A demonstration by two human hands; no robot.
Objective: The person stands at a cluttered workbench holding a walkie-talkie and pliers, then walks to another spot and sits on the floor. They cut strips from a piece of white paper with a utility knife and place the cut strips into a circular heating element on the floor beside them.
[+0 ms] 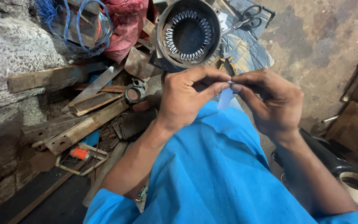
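Both hands pinch a white paper strip (226, 98): left hand (185, 97) and right hand (270, 101) grip its top edge. It looks light, thin and easily creased, best held by that edge. A motor stator (188, 33) sits beyond.

Open air above the blue-clothed lap (212, 166). Ahead, the motor stator (188, 32) blocks the way, with scissors (247, 18) just to its right. Left side is crowded with wooden planks (83, 124) and scrap metal. Bare concrete floor (324, 37) lies free at upper right.
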